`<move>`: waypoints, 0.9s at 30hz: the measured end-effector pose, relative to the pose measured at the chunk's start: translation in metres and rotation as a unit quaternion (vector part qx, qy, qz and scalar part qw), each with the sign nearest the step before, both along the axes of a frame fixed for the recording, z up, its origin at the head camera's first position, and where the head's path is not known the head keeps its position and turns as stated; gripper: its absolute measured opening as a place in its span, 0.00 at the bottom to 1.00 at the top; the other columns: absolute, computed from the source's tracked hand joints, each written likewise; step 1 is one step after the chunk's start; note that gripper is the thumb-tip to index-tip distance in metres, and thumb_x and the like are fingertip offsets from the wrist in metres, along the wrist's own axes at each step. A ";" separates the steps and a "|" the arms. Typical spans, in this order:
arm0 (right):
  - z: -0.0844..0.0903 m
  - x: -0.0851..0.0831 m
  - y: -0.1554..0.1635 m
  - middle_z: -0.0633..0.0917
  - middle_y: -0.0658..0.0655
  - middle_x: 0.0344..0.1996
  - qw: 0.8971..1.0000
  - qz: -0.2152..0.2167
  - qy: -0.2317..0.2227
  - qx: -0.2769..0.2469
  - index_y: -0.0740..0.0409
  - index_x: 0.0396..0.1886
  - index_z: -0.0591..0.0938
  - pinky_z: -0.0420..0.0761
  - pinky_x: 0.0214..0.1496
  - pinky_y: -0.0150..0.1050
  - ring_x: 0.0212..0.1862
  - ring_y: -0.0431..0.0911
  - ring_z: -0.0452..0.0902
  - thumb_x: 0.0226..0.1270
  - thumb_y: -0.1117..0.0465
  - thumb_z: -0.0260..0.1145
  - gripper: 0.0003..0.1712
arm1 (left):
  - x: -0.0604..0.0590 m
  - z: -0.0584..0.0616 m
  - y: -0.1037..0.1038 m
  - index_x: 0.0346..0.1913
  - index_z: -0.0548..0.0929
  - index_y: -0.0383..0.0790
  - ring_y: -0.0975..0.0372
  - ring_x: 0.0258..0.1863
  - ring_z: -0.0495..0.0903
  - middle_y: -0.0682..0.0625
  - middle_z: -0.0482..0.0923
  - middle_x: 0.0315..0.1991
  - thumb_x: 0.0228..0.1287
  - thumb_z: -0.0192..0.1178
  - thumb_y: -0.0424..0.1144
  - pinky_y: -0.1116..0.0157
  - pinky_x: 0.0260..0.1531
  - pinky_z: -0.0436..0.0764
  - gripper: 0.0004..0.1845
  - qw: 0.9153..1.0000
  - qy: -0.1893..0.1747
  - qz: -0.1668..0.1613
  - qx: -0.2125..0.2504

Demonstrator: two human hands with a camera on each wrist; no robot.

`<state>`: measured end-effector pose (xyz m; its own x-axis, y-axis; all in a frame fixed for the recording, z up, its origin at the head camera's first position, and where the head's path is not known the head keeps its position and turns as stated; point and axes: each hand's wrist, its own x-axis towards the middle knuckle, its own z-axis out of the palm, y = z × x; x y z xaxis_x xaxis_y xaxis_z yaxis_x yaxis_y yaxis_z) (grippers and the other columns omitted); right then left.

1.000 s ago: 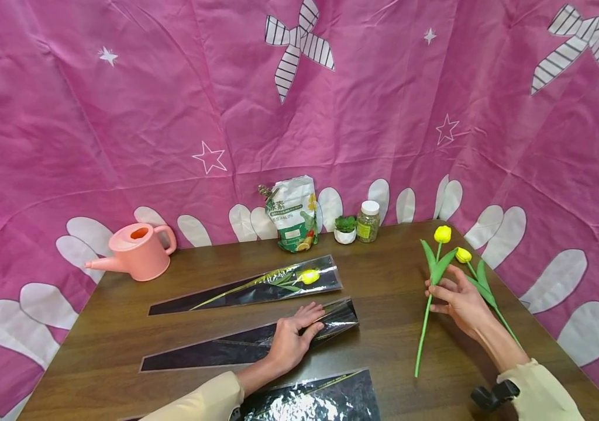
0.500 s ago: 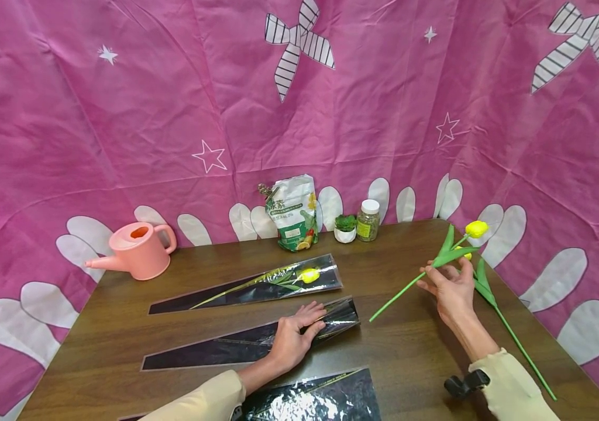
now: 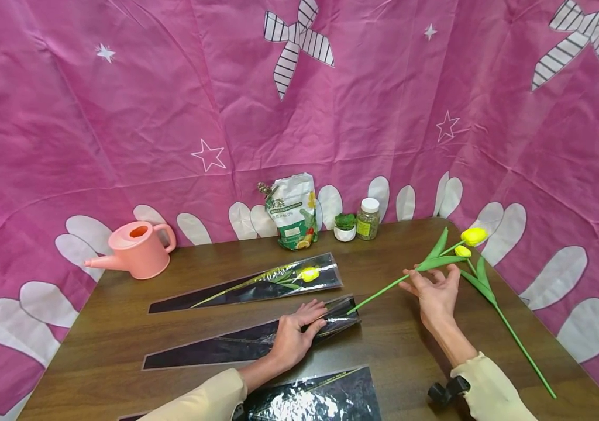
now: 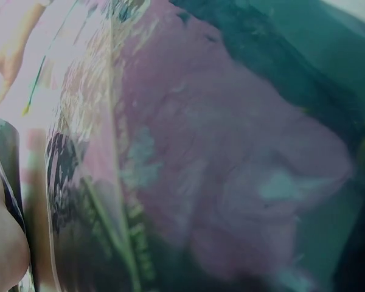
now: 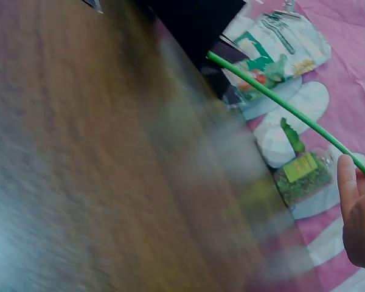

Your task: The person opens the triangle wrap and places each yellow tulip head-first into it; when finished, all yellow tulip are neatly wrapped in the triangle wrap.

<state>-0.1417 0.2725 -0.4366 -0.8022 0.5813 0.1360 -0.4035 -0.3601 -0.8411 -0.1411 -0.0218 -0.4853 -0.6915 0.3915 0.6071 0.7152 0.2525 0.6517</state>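
A pink cloth with stars and bows hangs behind my wooden worktop [image 3: 394, 351]. My left wrist view is a blur of glare and purple, with only crinkled film readable; the right wrist view is smeared too, showing little beyond a green stem and my fingertips. A third sleeve [image 3: 310, 397] is cut off at the near edge.

The tulip [image 3: 426, 263] I hold has a yellow bud, long green leaves and a thin green stem. It hangs tilted above the worktop, bud to the right, stem tip at the mouth of the empty sleeve [image 3: 249, 342]. My right hand [image 3: 433, 292] pinches the stem just below the leaves, palm up, fingers curled. My left hand [image 3: 294, 336] lies flat on the sleeve near its wide end, fingers straight, pressing it down. A second tulip [image 3: 494, 304] lies beyond my right hand.
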 end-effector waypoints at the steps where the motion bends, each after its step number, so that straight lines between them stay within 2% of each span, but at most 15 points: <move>1: -0.001 0.001 -0.002 0.78 0.62 0.38 1.000 0.002 -0.001 0.002 0.54 0.54 0.62 0.87 0.31 0.45 0.34 0.51 0.87 0.62 0.83 0.62 0.30 | 0.000 0.000 0.000 0.49 0.88 0.31 0.47 0.57 0.80 0.41 0.85 0.50 0.59 0.70 0.28 0.42 0.58 0.73 0.14 1.000 0.001 0.000 0.000; 8: -0.003 0.008 -0.013 0.79 0.65 0.39 1.000 0.018 -0.002 0.017 0.56 0.54 0.64 0.87 0.35 0.46 0.37 0.50 0.88 0.66 0.79 0.63 0.26 | 0.000 0.001 0.002 0.48 0.88 0.31 0.47 0.56 0.80 0.40 0.85 0.50 0.59 0.70 0.27 0.43 0.58 0.73 0.13 1.000 0.007 0.003 -0.003; 14: -0.002 0.013 -0.020 0.82 0.59 0.37 1.000 0.026 -0.007 0.014 0.62 0.51 0.68 0.87 0.36 0.44 0.40 0.49 0.87 0.70 0.73 0.63 0.16 | 0.002 0.000 0.003 0.48 0.88 0.31 0.45 0.56 0.80 0.39 0.84 0.50 0.59 0.69 0.27 0.42 0.58 0.73 0.13 1.000 0.005 0.003 -0.002; 19: -0.004 0.013 -0.021 0.85 0.57 0.35 0.999 0.030 -0.022 0.017 0.65 0.49 0.70 0.87 0.36 0.42 0.37 0.48 0.87 0.72 0.70 0.62 0.12 | 0.003 -0.001 0.003 0.48 0.88 0.30 0.44 0.55 0.81 0.38 0.84 0.50 0.58 0.70 0.26 0.42 0.58 0.73 0.13 1.000 0.001 0.011 0.001; 23: -0.005 0.014 -0.020 0.87 0.55 0.33 0.999 0.027 -0.036 0.028 0.66 0.50 0.68 0.87 0.36 0.42 0.35 0.47 0.87 0.71 0.72 0.62 0.13 | 0.005 -0.002 0.004 0.47 0.88 0.30 0.44 0.55 0.81 0.38 0.84 0.49 0.57 0.70 0.25 0.41 0.57 0.73 0.14 1.000 0.003 0.009 -0.001; 27: -0.004 0.012 -0.018 0.87 0.53 0.32 0.998 0.023 -0.046 0.031 0.70 0.55 0.66 0.87 0.34 0.42 0.32 0.44 0.87 0.69 0.75 0.63 0.20 | 0.001 -0.002 0.006 0.48 0.88 0.30 0.43 0.55 0.80 0.37 0.84 0.50 0.58 0.70 0.26 0.41 0.57 0.73 0.14 1.000 0.010 0.004 -0.003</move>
